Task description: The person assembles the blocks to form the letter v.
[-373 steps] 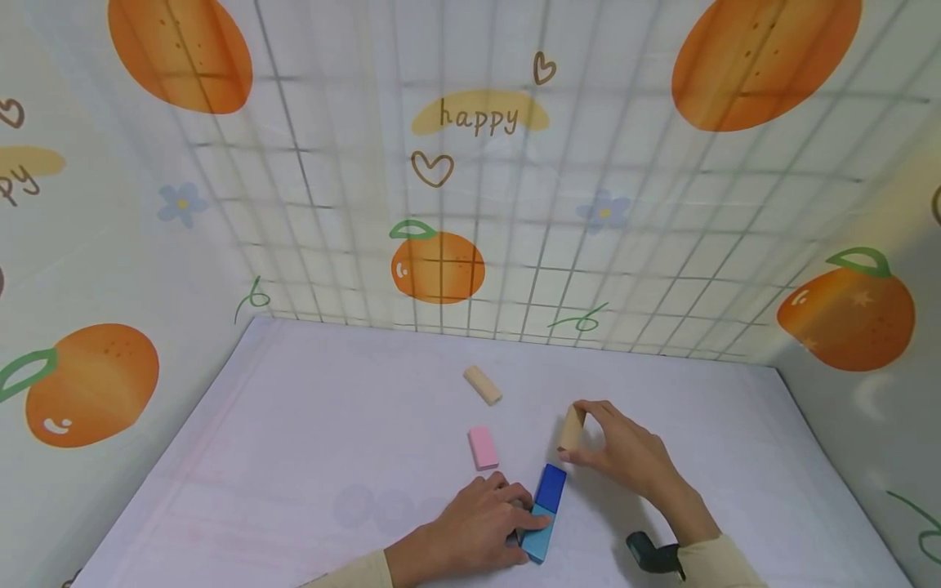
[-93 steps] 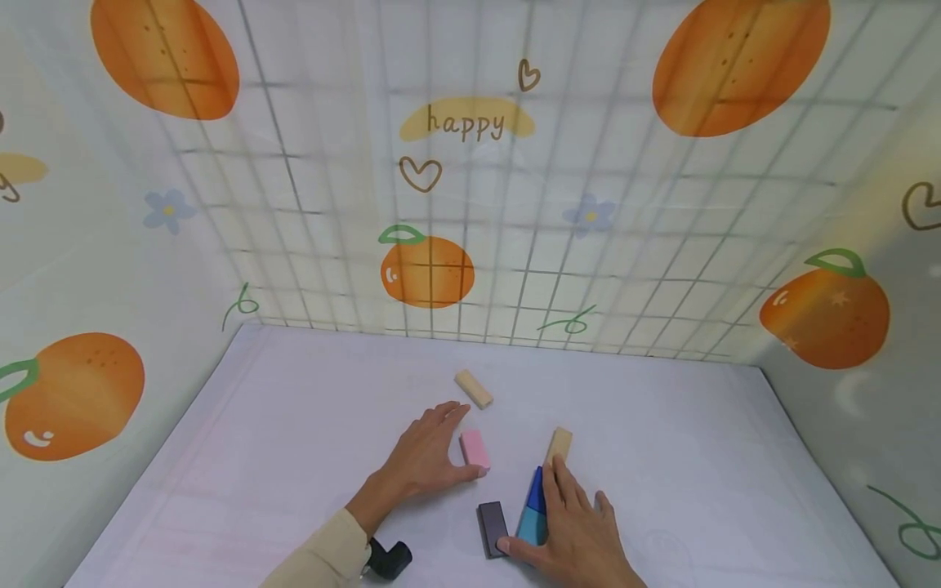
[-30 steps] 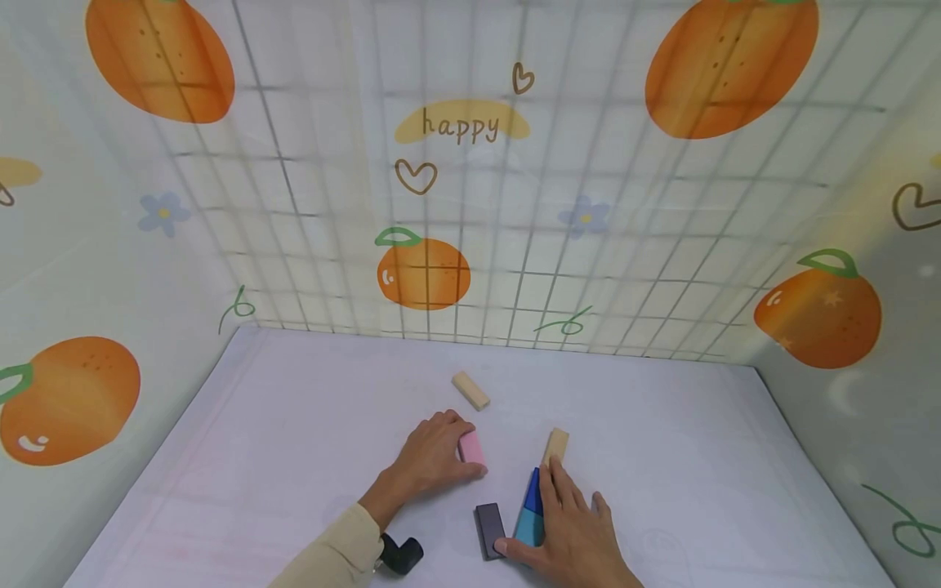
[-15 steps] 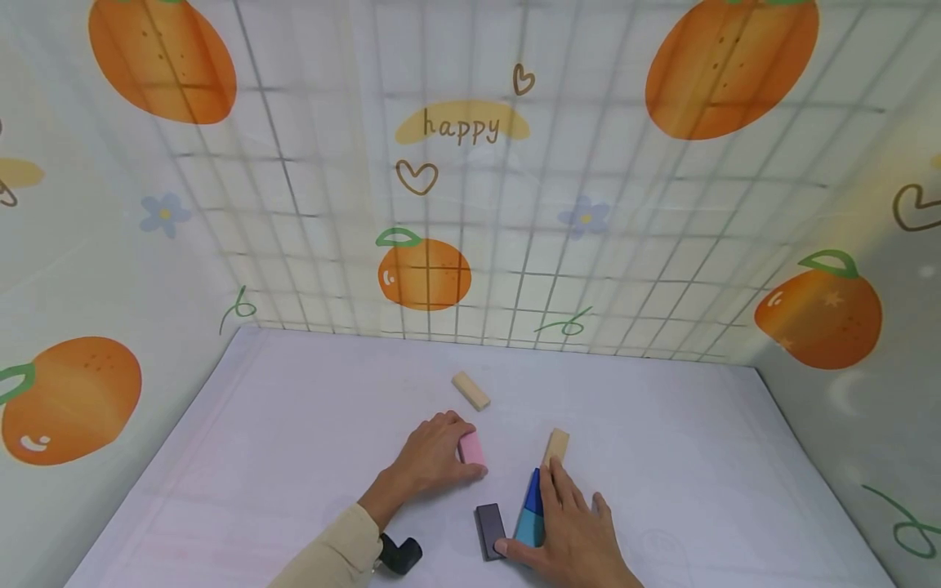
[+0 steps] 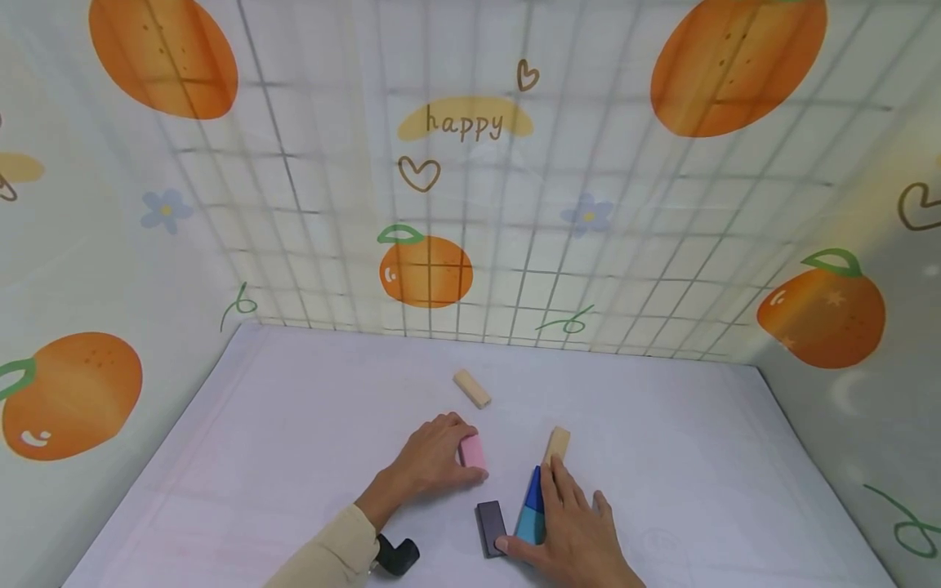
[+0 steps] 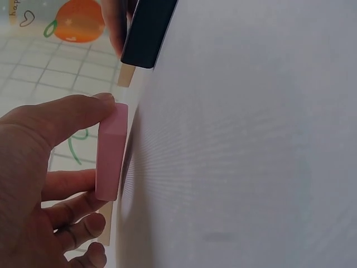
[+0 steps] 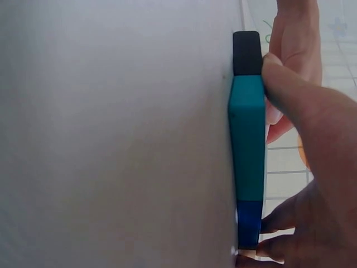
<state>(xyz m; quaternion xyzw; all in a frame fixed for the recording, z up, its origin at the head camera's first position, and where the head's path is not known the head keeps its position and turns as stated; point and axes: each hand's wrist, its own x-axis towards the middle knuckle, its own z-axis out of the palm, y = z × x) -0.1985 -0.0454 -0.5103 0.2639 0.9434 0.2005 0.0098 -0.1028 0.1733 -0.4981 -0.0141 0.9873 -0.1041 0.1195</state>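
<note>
In the head view, the left hand (image 5: 434,457) comes from the near left with the wrist bent a little, palm turned toward the right. Its thumb and fingers are curved around the two ends of a pink block (image 5: 473,452), which is near the middle of the table (image 5: 309,425). The right hand (image 5: 577,531) is low over the table, back side up, with its fingers stretched forward and the thumb spread to the left. The thumb tip is at the edge of a dark grey block (image 5: 490,529). The fingers lie along a row: a light blue block (image 5: 529,525), a dark blue block (image 5: 534,492) and a wooden block (image 5: 558,443) at the far end. Another wooden block (image 5: 471,389) lies farther away, apart from the row.

In the left wrist view, the opening of the left hand is only as wide as the pink block: the thumb presses one end and fingers hold the other. Whether the block touches the table, I cannot tell.

In the right wrist view, the right hand is widely spread and grips nothing. Its thumb is beside the dark grey block, and its other fingers are near the dark blue block.
</note>
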